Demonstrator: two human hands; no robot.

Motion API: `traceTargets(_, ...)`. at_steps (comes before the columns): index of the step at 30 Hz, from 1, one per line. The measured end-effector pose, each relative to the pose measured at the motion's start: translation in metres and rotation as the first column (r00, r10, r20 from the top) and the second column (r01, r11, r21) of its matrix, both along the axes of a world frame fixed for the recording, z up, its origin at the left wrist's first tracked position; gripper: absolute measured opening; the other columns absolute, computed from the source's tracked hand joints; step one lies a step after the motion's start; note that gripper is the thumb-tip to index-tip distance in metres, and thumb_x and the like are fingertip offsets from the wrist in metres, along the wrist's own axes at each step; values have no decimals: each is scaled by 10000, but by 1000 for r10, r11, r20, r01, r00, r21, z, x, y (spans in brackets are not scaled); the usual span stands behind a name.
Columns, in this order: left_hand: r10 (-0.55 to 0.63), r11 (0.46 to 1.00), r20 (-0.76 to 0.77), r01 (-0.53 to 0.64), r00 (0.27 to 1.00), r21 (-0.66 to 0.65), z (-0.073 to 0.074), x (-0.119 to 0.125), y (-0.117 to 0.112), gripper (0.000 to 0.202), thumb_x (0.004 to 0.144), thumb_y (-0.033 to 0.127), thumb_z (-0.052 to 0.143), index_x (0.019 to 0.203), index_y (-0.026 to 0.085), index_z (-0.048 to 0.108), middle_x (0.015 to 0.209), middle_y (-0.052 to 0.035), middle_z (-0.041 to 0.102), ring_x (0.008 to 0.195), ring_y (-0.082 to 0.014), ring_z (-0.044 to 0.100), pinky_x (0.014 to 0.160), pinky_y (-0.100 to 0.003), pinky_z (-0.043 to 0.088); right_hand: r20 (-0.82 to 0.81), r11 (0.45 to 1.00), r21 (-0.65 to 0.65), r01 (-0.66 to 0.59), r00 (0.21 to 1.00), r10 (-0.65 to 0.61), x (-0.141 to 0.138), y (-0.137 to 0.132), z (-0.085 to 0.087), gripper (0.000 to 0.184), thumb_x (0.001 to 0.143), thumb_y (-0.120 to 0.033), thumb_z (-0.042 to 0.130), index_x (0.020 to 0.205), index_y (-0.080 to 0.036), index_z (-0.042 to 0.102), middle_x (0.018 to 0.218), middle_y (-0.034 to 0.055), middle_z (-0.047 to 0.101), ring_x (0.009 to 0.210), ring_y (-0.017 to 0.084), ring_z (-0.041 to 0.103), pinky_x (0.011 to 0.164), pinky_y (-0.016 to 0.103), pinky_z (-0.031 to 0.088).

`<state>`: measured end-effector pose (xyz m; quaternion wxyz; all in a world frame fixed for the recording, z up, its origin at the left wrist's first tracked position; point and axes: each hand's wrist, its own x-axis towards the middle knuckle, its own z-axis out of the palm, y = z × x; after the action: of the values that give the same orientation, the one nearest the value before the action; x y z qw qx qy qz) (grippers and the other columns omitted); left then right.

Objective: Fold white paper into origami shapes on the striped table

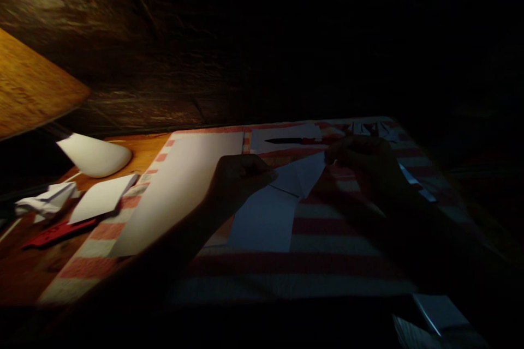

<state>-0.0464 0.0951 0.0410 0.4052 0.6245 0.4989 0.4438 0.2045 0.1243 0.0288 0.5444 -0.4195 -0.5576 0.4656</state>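
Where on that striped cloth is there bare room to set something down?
Bare striped cloth shows between the held paper and the right forearm, and along the near edge. The back is crowded with a knife and small shapes; leftward, a large sheet covers the cloth.

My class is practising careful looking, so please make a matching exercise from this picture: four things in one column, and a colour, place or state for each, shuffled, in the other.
Things
1. Folded paper
2. Dark-bladed knife
3. Lampshade
4. Cloth

Colour, place or state
A. Orange-yellow, at the picture's left edge
B. Patterned with red and pale stripes
C. Held by the left hand and the right hand
D. Lying partly over a white sheet

Right pairs
1-C, 2-D, 3-A, 4-B
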Motion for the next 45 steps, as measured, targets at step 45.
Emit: traceTargets(45, -119, 956, 167, 159, 979, -247, -39, 23, -5, 130, 678, 261, 734, 661, 162, 652, 631, 12, 619, 591, -101, 537, 545, -210, 384, -171, 888, -338, -312, 948, 268, -42, -23, -29, 236, 708, -297, 847, 637, -167, 664, 573, -33, 579, 505, 88, 482, 492, 242, 345)
